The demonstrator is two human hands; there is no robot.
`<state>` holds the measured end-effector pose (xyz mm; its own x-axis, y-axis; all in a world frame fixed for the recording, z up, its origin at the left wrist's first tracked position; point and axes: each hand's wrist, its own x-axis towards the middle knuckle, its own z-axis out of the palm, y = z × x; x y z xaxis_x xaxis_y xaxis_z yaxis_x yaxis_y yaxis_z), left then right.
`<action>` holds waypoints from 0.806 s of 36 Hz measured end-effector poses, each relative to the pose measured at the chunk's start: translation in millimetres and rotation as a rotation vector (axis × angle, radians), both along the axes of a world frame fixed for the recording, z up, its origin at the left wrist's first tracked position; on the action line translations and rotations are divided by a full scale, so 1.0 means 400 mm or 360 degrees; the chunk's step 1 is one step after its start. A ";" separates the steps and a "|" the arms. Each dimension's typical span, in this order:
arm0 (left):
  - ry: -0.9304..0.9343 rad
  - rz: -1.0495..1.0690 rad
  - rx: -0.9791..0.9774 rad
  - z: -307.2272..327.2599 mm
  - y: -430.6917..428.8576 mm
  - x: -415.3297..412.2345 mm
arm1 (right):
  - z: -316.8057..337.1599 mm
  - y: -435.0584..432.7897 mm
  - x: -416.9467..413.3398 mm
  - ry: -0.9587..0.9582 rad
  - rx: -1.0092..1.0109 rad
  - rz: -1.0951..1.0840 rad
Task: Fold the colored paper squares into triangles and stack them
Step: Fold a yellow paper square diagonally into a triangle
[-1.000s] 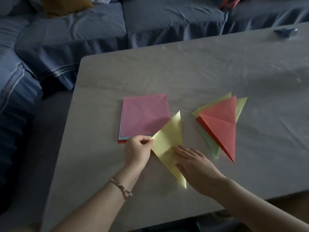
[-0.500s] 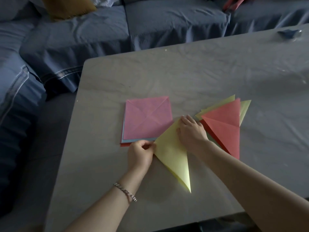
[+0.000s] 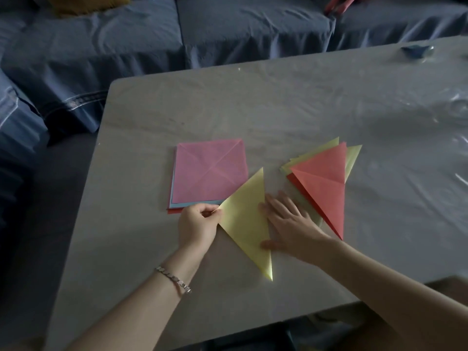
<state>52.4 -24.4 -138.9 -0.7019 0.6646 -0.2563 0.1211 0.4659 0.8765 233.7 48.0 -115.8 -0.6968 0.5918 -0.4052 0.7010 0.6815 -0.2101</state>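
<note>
- The left hand (image 3: 197,225) curls its fingers (image 3: 209,211) in a tight pinch on the left corner of the yellow triangle (image 3: 244,221), probably to hold the two matched corners together.
- The right hand (image 3: 291,224) lies flat with its fingers straight and spread, gripping nothing. Fingertips and thumb touch the triangle's long right edge, apparently to press the crease sharp.
- The yellow triangle lies flat on the table (image 3: 278,110) between the two piles. It is folded once, with its far tip over the corner of the pink square (image 3: 210,173).
- That pink square shows diagonal crease marks and tops the unfolded pile, with blue and red edges peeking out below.
- Just right of the right hand is the stack of folded triangles (image 3: 326,188), red on top of pale yellow-green ones, loosely fanned.
- By my reading, this fold is nearly done and several squares remain.
</note>
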 end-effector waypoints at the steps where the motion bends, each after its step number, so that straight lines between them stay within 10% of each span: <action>1: 0.0004 -0.0008 0.0003 0.001 -0.001 0.000 | 0.000 -0.014 0.011 -0.0012 -0.0004 0.0044; 10: -0.0143 0.0132 0.0123 0.019 -0.004 0.017 | -0.007 -0.067 0.048 0.0138 -0.0225 0.0099; 18: -0.0473 0.0087 0.0482 0.096 0.012 0.029 | 0.050 -0.050 -0.001 0.1642 -0.0788 -0.1069; 23: 0.0387 -0.0508 0.0331 0.092 0.027 -0.032 | 0.079 0.031 0.043 0.1848 -0.0403 -0.1529; 29: 0.1006 -0.0810 -0.0155 0.050 0.052 -0.123 | 0.080 0.089 0.125 0.1251 0.0130 -0.1552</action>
<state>3.2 -3.4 -118.8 -0.3513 0.9362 0.0139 0.7964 0.2909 0.5302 283.8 83.7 -83.6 0.0083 0.9998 -0.0177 0.6244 -0.0190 -0.7809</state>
